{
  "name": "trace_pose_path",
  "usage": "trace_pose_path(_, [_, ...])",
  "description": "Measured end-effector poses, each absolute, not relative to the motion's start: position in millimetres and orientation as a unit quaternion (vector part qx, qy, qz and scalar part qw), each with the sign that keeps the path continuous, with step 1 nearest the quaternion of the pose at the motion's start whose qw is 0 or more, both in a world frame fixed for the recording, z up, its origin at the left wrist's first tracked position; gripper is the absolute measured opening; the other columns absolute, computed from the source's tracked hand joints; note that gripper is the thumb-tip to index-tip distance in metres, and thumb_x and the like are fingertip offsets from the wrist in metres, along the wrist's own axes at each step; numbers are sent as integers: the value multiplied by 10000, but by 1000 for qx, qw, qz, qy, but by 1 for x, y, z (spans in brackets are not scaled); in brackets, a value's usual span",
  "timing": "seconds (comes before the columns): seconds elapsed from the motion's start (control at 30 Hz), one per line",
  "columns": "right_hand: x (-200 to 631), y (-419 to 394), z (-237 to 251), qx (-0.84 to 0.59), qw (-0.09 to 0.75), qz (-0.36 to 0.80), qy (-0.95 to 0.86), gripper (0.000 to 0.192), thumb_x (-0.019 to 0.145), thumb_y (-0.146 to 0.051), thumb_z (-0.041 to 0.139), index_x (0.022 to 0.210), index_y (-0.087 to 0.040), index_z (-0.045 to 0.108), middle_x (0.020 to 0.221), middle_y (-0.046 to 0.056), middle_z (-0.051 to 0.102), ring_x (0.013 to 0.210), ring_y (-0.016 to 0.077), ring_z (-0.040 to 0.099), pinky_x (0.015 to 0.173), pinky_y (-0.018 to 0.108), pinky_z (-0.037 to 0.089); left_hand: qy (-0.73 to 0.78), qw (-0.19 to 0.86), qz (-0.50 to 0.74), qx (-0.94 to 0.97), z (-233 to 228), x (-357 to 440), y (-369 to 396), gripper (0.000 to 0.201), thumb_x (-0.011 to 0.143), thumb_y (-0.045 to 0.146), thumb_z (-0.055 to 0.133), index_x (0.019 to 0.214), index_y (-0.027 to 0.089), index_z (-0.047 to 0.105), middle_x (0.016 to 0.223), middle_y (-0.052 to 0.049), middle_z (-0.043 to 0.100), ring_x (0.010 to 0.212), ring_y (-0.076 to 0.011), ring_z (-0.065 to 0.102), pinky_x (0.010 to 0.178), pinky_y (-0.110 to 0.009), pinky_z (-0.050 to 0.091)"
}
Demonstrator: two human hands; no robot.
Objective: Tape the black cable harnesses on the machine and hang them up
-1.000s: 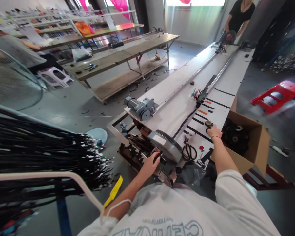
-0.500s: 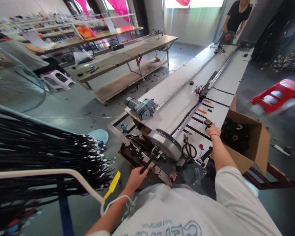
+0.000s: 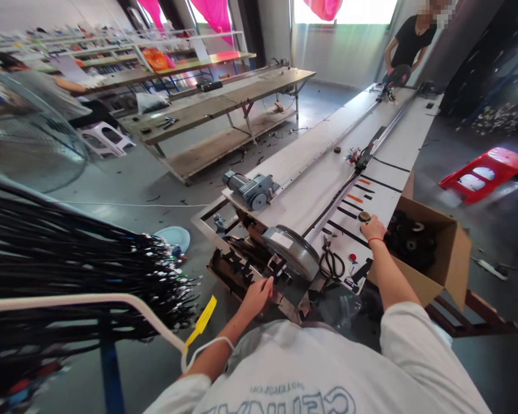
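My left hand [image 3: 259, 294] is closed in a pinch at the near side of a grey wheel [image 3: 291, 253] with a black rim. Whatever its fingertips hold is hidden against the dark parts there. At the table's right edge, my right hand [image 3: 373, 228] is closed, fingers curled down over a black tape roll that they mostly cover. Just beyond those fingers sits a tape roll with a tan top [image 3: 364, 217]. Black scissors [image 3: 331, 261] lie between the wheel and my right hand. Short black strips [image 3: 349, 232] and orange strips [image 3: 354, 199] lie along the white tabletop.
An open carton [image 3: 449, 253] of black rolls stands right of the long table [image 3: 311, 190]. A geared motor [image 3: 252, 188] sits on its left edge. Bundled black cables [image 3: 90, 253] hang at the left. Another person [image 3: 408, 46] stands at the far end. A red stool [image 3: 486, 172] is farther right.
My left hand has moved up and right, closer to the wheel; the black strip seen in it earlier no longer shows clearly. My right hand stays at the tape rolls, its fingers covering more.
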State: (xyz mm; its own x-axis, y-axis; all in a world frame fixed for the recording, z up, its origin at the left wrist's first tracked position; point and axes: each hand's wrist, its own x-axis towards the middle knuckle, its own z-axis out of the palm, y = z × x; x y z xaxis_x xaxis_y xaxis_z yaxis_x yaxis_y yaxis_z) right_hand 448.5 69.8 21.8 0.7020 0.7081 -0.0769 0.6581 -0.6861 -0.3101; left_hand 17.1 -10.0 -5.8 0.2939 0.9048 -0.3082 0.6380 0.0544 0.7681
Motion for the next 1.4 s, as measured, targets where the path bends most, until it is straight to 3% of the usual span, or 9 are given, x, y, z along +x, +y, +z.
trace_pose_path(0.1, [393,36,36,-835,307,60,-453,464,860,-195,392,1316,-112,384,1160,156,619,1049,245,580,973,401,398,565,459,162,666,-19,18,-8,510,841,627,294,701,200,536,598,-15,554,622,-185,547,660,-297,415])
trace_pose_path(0.2, [308,-22,35,-724,410,153,-533,373,910,-258,348,1271,-184,405,954,82,662,843,220,629,832,363,486,564,443,162,678,-27,17,-6,493,845,625,288,655,211,477,587,-10,520,617,-182,525,654,-305,401])
trace_pose_path(0.3, [226,-63,17,-577,404,303,-641,343,886,-231,408,1226,-231,458,938,51,668,765,206,645,740,344,530,568,434,186,674,-27,14,0,493,869,608,258,621,218,430,565,-1,480,589,-169,485,627,-303,388])
trace_pose_path(0.43, [167,-47,-15,-599,390,263,-648,399,797,-193,504,1195,-161,507,1236,171,568,1165,300,535,987,472,446,551,448,208,673,-17,10,10,478,883,593,275,629,215,421,564,14,462,580,-149,452,607,-283,377])
trace_pose_path(0.63, [163,3,-44,-631,403,319,-581,27,813,-229,541,828,-207,539,915,95,650,959,248,614,919,441,477,535,452,203,684,-12,6,16,451,906,537,285,634,205,422,563,25,450,579,-137,442,606,-275,360])
trace_pose_path(0.97, [165,1,-36,-608,437,307,-588,87,777,-196,571,719,-221,511,1000,81,648,959,223,601,895,402,476,520,463,222,682,-11,5,18,430,904,526,309,655,201,439,569,28,448,583,-135,436,600,-266,363])
trace_pose_path(1.13, [168,-5,-26,-590,420,322,-610,73,792,-175,525,846,-223,532,801,24,634,718,185,597,743,332,500,520,457,208,691,-15,6,19,421,914,492,312,658,194,464,574,22,480,593,-136,460,620,-265,376])
trace_pose_path(1.27, [167,-2,-17,-574,367,314,-661,193,791,-123,491,946,-227,538,858,26,650,803,193,622,791,332,489,513,445,185,711,-16,6,21,381,910,449,336,657,197,468,596,8,508,625,-149,484,646,-274,377])
trace_pose_path(1.4, [170,-1,-15,-554,385,296,-676,238,850,-167,480,1078,-204,539,980,73,656,885,210,627,852,371,487,502,439,170,726,-17,6,21,368,923,404,321,661,198,474,612,-7,528,632,-158,492,649,-282,374])
